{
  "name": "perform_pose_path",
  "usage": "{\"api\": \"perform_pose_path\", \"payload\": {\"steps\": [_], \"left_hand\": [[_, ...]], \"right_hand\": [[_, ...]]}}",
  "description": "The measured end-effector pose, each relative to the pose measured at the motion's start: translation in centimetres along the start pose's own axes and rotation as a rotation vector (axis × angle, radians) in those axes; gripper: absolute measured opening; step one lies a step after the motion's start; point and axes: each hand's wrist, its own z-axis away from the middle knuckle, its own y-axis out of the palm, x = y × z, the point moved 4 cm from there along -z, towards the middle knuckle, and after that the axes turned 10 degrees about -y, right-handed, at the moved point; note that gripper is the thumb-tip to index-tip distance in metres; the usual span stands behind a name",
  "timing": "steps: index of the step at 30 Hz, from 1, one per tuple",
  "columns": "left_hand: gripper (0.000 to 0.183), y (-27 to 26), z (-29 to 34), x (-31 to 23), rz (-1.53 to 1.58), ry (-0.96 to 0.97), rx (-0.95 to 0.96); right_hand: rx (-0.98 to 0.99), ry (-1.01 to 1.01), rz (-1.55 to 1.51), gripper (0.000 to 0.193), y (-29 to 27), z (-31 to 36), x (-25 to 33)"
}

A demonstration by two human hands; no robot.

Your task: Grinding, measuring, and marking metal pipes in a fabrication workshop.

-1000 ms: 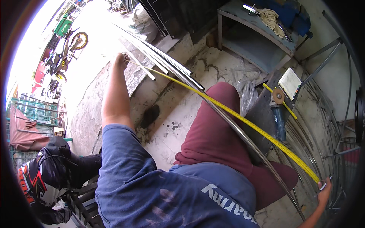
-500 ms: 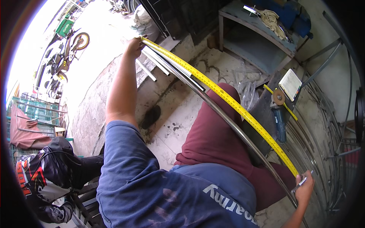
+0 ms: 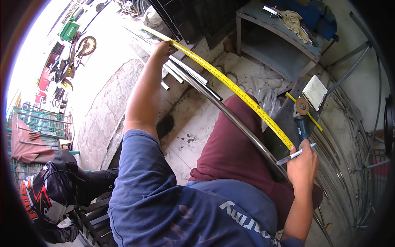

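Running beside the steel tube (image 3: 250, 133), the yellow tape (image 3: 247, 99) seemed best pulled taut, the left hand (image 3: 163, 48) closed around it, the right hand (image 3: 303, 162) gripping its near end and a marker (image 3: 288, 158).

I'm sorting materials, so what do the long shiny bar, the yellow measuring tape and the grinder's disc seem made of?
Long shiny bar: metal, likely polished steel, by its bright reflections.
Yellow measuring tape: coated steel or plastic, being thin, smooth and printed.
Grinder's disc: perhaps bonded abrasive, by its matte brown face.
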Motion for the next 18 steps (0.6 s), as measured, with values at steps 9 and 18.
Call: {"api": "perform_pose_path", "payload": {"steps": [9,18], "left_hand": [[0.032,-2.3,-2.7,1.2,0.021,-0.014,0.012],[0.032,-2.9,-2.3,1.7,0.032,-0.024,0.022]], "right_hand": [[-0.022,-0.070,0.013,0.019,-0.3,-3.1,3.2],[-0.032,-0.081,0.025,0.020,-0.4,-2.8,2.9]]}}
